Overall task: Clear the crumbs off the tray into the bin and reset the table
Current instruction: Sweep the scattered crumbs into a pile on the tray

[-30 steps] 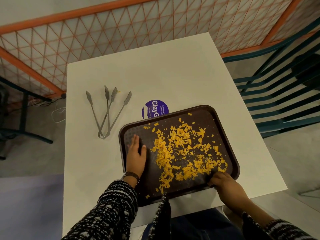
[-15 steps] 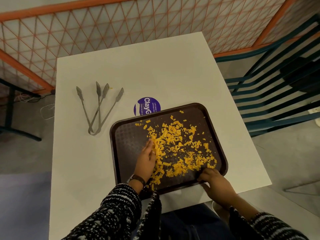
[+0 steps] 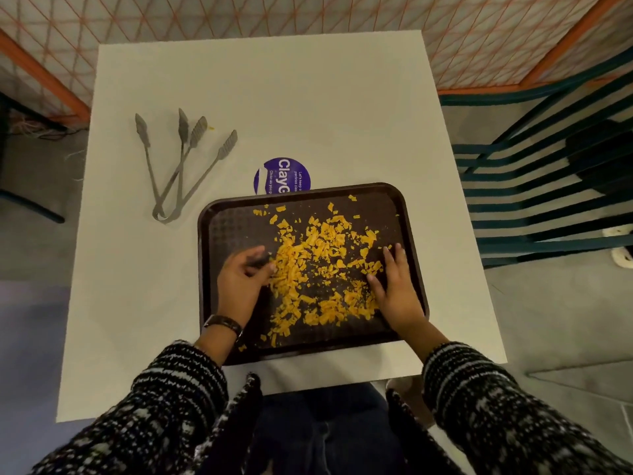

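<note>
**Rake the crumbs into one heap**

The tray (image 3: 233, 228) sits at the 6 o'clock edge of the table (image 3: 274, 97), with the crumbs (image 3: 318, 265) strewn across its middle. Your left hand (image 3: 239, 286) works at the pile's 9 o'clock with bent fingers; blur hides whether they pinch anything. Your right hand (image 3: 399, 293) lies flat at 3 o'clock, fingers straight. Draw both palms inward, low and slow, so nothing hops the rim. Half a second ago your right hand gripped the 5 o'clock rim; now it is inside.
</note>
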The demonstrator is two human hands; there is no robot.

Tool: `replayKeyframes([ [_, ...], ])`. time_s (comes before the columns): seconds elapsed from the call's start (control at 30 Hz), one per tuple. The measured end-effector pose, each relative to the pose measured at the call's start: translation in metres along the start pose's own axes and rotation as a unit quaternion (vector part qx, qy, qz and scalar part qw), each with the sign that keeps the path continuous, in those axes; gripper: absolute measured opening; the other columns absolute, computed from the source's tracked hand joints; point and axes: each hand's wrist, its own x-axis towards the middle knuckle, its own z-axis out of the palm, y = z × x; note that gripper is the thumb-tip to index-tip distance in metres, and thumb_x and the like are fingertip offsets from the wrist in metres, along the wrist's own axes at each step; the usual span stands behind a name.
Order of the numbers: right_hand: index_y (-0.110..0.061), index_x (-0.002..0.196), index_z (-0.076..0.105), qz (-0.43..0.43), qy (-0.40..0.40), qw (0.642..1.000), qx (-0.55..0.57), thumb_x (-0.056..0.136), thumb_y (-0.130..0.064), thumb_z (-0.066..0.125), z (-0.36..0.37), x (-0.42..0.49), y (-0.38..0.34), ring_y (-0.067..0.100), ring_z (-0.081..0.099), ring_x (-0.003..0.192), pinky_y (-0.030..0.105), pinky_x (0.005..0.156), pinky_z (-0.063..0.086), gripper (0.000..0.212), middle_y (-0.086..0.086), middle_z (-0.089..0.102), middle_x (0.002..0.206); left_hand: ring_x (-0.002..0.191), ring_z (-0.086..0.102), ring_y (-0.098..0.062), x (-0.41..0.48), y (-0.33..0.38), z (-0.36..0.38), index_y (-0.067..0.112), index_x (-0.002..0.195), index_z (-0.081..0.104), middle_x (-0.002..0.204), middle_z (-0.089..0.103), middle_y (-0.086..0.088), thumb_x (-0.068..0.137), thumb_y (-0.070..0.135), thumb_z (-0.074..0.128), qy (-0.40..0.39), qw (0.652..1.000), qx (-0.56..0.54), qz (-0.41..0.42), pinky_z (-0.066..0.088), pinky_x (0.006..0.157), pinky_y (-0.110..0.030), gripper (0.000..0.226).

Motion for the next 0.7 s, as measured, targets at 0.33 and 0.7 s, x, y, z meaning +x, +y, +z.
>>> replayKeyframes([
  [0.33, -0.02, 0.146, -0.008, -0.101, -0.112, 0.988, -0.031, 0.087, -0.06, 0.021, 0.041, -0.031, -0.038, 0.013, -0.018, 0.142, 0.033, 0.116, -0.008, 0.077, -0.002, -0.013, 0.154, 0.091, 0.064, -0.01, -0.016, -0.01, -0.008, 0.026, 0.103, 0.061, 0.101, 0.063, 0.006, 0.089, 0.0, 0.052, -0.017, 0.999, -0.022, -0.033, 0.056, 0.079, -0.023, 0.031],
  [0.7, -0.014, 0.148, 0.009, -0.053, -0.025, 0.998, -0.029, 0.094, -0.041, 0.037, -0.006, 0.014, -0.02, 0.015, -0.011, 0.141, 0.038, 0.118, 0.002, 0.066, 0.003, -0.001, 0.157, 0.112, 0.053, -0.018, -0.019, -0.019, -0.025, 0.017, 0.11, 0.066, 0.123, 0.057, -0.004, 0.088, 0.003, 0.053, -0.018, 0.98, 0.186, 0.062, 0.039, 0.1, -0.026, 0.029],
])
